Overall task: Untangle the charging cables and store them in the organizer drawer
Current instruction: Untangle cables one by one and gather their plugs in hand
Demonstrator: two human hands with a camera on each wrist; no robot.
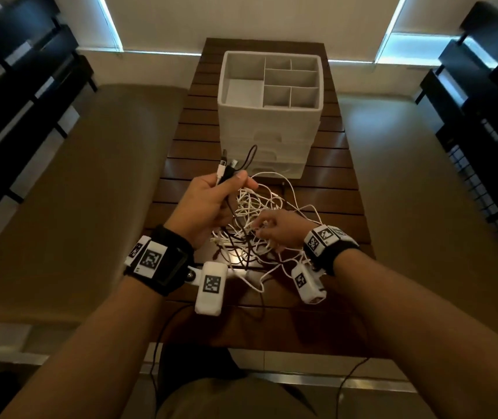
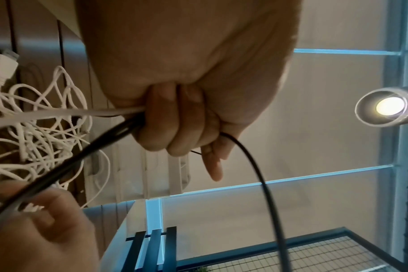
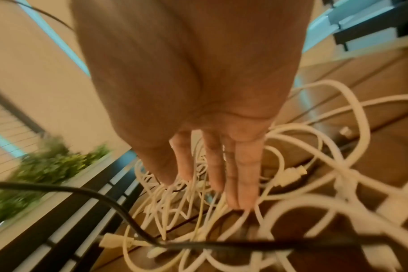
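A tangle of white and black charging cables point(image 1: 253, 225) point(image 3: 198, 211) lies on the slatted wooden table point(image 1: 326, 173). My left hand point(image 1: 211, 201) point(image 2: 179, 125) is raised above the pile and grips a bundle of cable ends point(image 1: 226, 167), white and black plugs sticking up past the fingers. My right hand point(image 1: 275, 231) point(image 3: 212, 176) reaches down into the tangle with straight fingers among the white strands; it grips nothing that I can see. The white organizer point(image 1: 270, 116) stands behind the pile, with its divided top tray point(image 1: 271, 83) bare and its drawers pushed in.
The table is narrow, with tan cushioned benches point(image 1: 90, 182) on both sides. Black slatted chairs point(image 1: 14, 86) and a dark wire shelf point(image 1: 489, 140) flank the benches. Black sensor leads point(image 1: 163, 334) hang off the table's front edge by my lap.
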